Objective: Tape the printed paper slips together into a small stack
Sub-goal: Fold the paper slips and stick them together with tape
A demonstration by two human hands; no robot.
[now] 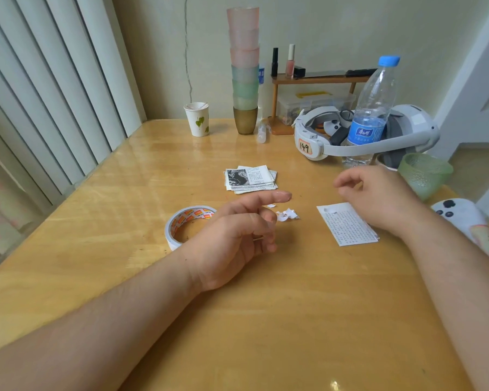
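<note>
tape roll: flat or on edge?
Flat. The tape roll lies on its side on the table, hole facing up, partly behind the left hand.

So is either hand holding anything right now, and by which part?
Apparently nothing. The left hand hovers by the tape roll; the right hand hovers above the single slip.
</note>
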